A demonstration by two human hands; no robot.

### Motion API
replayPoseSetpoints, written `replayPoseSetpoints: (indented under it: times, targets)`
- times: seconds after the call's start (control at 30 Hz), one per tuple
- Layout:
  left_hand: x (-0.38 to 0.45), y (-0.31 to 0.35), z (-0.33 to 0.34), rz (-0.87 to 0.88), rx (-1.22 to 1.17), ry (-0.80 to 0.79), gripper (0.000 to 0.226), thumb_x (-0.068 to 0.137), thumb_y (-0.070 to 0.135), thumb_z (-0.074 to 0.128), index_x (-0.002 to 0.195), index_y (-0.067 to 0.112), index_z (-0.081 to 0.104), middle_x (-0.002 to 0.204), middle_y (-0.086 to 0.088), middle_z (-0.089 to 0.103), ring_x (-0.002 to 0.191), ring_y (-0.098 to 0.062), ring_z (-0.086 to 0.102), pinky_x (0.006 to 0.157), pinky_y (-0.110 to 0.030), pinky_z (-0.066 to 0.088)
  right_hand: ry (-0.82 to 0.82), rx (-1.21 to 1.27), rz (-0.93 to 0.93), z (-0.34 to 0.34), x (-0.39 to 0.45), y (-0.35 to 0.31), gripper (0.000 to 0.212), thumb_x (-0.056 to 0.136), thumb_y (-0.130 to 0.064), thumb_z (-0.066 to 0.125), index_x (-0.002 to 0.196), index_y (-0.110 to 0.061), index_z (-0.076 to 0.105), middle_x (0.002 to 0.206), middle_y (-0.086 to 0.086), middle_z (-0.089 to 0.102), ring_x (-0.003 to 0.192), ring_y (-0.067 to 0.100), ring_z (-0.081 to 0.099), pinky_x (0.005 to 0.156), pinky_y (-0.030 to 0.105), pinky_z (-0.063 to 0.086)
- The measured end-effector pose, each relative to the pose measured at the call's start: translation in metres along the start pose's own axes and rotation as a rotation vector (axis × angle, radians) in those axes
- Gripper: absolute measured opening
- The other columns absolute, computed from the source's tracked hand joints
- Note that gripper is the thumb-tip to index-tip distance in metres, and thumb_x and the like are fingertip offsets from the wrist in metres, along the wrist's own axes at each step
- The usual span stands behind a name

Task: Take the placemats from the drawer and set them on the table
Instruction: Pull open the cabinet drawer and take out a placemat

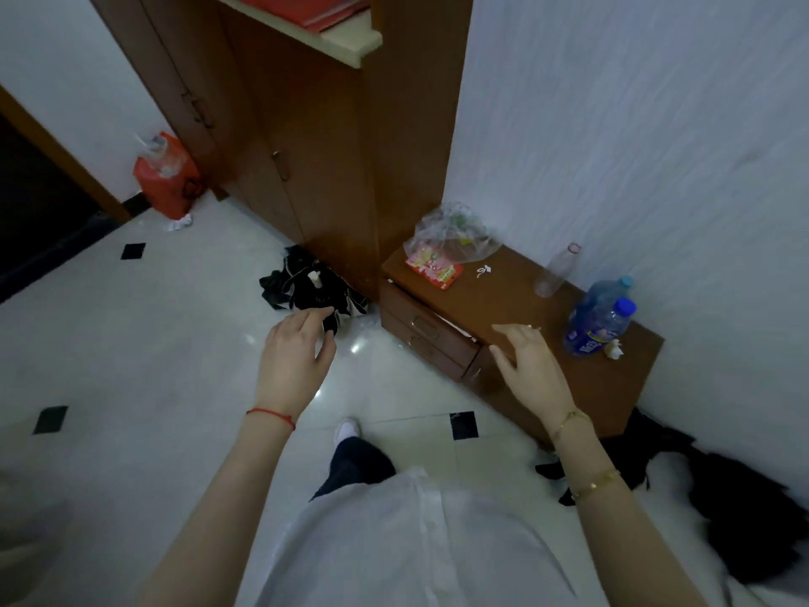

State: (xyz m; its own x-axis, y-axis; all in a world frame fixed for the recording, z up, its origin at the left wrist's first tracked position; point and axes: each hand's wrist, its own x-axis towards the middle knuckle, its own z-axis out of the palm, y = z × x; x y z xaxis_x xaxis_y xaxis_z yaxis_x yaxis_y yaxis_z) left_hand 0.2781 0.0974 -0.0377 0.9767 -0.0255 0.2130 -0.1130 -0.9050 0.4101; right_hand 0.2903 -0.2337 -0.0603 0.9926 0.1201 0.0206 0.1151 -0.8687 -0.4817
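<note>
Two hands hovering empty: left hand (297,343) loosely curled, right hand (525,357) spread just beside top drawer (427,322); placemats unseen, presumably inside; risking bottles (597,319) toppling beyond fingertips.

Head camera looks steeply down, close above a low cabinet (503,308).

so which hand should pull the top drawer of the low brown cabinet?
Right, probably. The right hand hovers open beside the slightly ajar top drawer; the left hand is out over the floor.
</note>
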Motion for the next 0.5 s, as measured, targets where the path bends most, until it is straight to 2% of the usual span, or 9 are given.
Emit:
replayPoseSetpoints:
  times: [0.2,0.37,0.5]
  targets:
    - [0.107,-0.064,0.001,0.161,-0.053,-0.116,0.032,0.089,0.01,0.06,0.121,0.007,0.062,0.114,-0.01,0.067,0.106,-0.028,0.062,0.094,-0.045,0.049,0.12,0.039,0.189,0.033,0.061,-0.048,0.031,0.092,-0.015,0.059,0.122,-0.006,0.058,0.117,0.011,0.062,0.114,0.025,0.054,0.099,0.031,0.041]
    - [0.177,-0.094,0.014,0.31,-0.082,-0.25,0.031,0.09,0.011,0.059,0.121,0.007,0.062,0.113,-0.009,0.067,0.106,-0.027,0.062,0.094,-0.046,0.049,0.191,0.051,0.371,0.051,0.086,-0.073,0.032,0.093,-0.017,0.058,0.124,-0.007,0.057,0.119,0.01,0.061,0.116,0.023,0.052,0.1,0.027,0.038]
    - [0.218,-0.101,0.029,0.393,-0.098,-0.332,0.032,0.091,0.011,0.058,0.122,0.005,0.061,0.117,-0.011,0.066,0.111,-0.028,0.06,0.099,-0.045,0.047,0.21,0.065,0.484,0.063,0.091,-0.082,0.032,0.095,-0.016,0.056,0.125,-0.006,0.057,0.12,0.011,0.06,0.116,0.024,0.051,0.1,0.031,0.041]
